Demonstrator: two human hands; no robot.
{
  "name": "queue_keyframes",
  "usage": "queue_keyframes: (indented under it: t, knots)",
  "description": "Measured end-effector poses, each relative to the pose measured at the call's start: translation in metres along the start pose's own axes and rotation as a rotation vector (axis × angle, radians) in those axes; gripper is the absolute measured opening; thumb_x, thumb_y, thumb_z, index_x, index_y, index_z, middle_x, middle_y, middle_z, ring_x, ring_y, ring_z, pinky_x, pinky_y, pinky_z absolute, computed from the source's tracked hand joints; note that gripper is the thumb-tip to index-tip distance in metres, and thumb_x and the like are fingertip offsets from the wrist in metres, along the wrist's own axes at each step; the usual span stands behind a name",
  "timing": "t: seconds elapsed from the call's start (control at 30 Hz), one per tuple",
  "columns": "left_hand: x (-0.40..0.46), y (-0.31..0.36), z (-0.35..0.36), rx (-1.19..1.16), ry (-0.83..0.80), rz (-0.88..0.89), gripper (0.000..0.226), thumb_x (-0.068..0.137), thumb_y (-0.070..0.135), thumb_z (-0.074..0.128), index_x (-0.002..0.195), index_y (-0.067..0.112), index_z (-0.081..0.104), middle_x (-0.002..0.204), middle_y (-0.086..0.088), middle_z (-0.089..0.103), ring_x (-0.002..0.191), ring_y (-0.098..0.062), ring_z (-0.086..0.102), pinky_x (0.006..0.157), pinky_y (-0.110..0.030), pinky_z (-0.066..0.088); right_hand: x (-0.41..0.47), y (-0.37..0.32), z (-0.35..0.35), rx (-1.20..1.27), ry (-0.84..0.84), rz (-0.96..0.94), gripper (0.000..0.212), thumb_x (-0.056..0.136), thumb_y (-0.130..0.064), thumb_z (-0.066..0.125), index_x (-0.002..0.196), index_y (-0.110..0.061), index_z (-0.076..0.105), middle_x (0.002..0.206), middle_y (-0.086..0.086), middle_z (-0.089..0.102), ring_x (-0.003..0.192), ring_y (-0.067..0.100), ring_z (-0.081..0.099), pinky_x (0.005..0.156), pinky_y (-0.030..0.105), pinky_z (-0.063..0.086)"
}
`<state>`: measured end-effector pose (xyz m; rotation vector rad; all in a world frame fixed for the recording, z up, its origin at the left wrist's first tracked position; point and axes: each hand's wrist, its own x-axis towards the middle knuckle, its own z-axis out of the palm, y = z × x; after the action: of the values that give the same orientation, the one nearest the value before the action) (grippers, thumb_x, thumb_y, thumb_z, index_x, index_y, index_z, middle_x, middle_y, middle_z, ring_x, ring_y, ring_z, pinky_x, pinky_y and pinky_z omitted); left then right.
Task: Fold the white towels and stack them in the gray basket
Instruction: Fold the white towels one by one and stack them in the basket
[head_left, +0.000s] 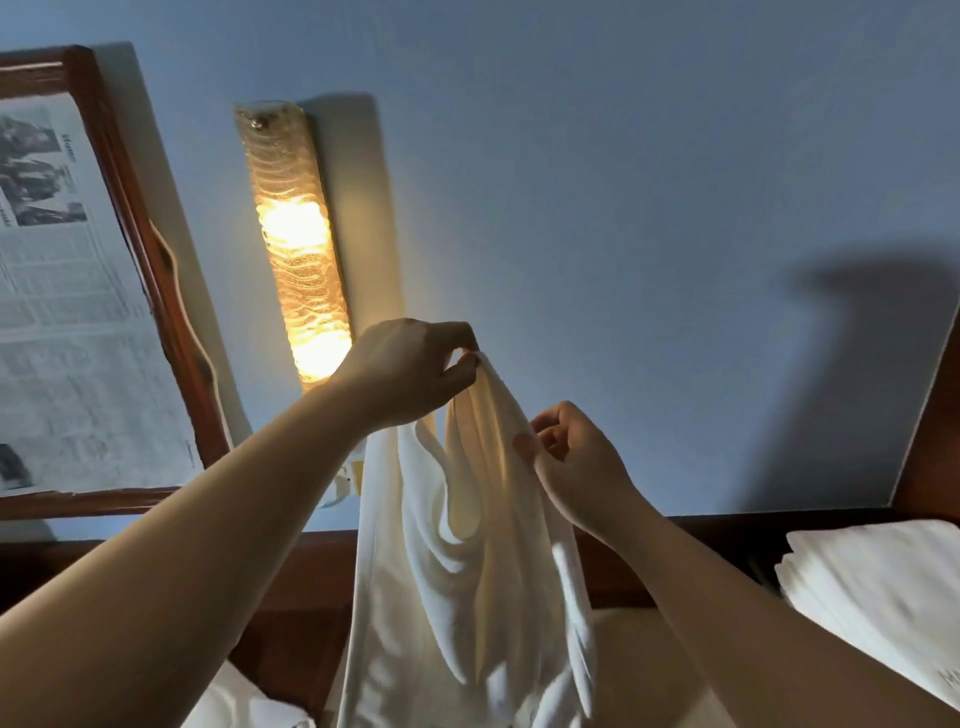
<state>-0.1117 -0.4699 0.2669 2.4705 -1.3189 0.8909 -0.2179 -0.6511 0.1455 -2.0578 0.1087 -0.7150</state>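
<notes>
**Towel held up by one corner, second corner not yet found**

Towel (467, 545) hangs in the air before the blue wall (623, 182), its long axis running straight down from the grip to the bottom edge of the view, bunched into deep vertical folds rather than spread flat.

At far left a framed newspaper (62, 312) leans on the wall, and beside it a lit wall lamp (296, 244) glows behind the cloth.

The left hand (400, 371) is the higher one. Its thumb and fingertips are pressed together on the topmost corner of the towel, and the whole weight hangs below that pinch.

The right hand (569, 457) sits lower and just to the right, fingers curled, pinching the towel's side edge a little way down from the top corner. The two grips are close together, so the cloth between them is slack and gathered.

The next move likely turns on this: the free top corner lies somewhere down along the edge the right hand holds, so that hand is the nearer one to run along the hem and find it, while the left keeps its corner high.

At far right a stack of white towels (883, 587) rests on a dark surface. The basket is not in view.
</notes>
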Motion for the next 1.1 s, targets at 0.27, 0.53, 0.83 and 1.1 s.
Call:
queue_keyframes:
  t: [0.27,0.53,0.83,1.1]
  knots:
    - [0.000,0.012,-0.005,0.011,0.040,0.040,0.027,0.103,0.043,0.055,0.120,0.027,0.069,0.077,0.015,0.060,0.071,-0.009,0.065,0.074,-0.031,0.059,-0.012,0.003,0.026,-0.229,0.171,-0.111,0.011,0.100,-0.032,0.064,0.103,-0.025,0.056,0.086,-0.011,0.063,0.075,0.007,0.061,0.065,0.019,0.046]
    - [-0.001,0.003,-0.009,0.072,0.064,0.043,0.022,0.102,0.040,0.059,0.112,0.025,0.070,0.076,0.014,0.058,0.069,-0.012,0.062,0.068,-0.028,0.054,-0.006,0.024,-0.001,-0.369,0.233,0.070,0.013,0.090,-0.012,0.063,0.086,-0.018,0.053,0.077,-0.003,0.058,0.070,0.018,0.055,0.058,0.027,0.036]
    - [-0.016,-0.055,-0.005,0.134,0.051,-0.250,0.025,0.099,0.048,0.055,0.108,0.031,0.071,0.089,0.003,0.072,0.081,-0.023,0.066,0.070,-0.035,0.056,-0.031,0.101,-0.058,-0.382,0.226,0.199,0.018,0.092,-0.028,0.075,0.078,-0.024,0.065,0.071,-0.015,0.064,0.068,0.011,0.057,0.059,0.023,0.039]
    - [-0.028,-0.014,0.051,-0.134,-0.265,-0.286,0.037,0.092,0.045,0.069,0.128,0.038,0.063,0.076,0.011,0.068,0.074,-0.008,0.065,0.078,-0.033,0.058,0.023,0.025,-0.087,-0.170,-0.105,0.071,0.036,0.101,-0.047,0.057,0.082,-0.018,0.067,0.066,-0.008,0.062,0.064,0.008,0.053,0.063,0.036,0.043]
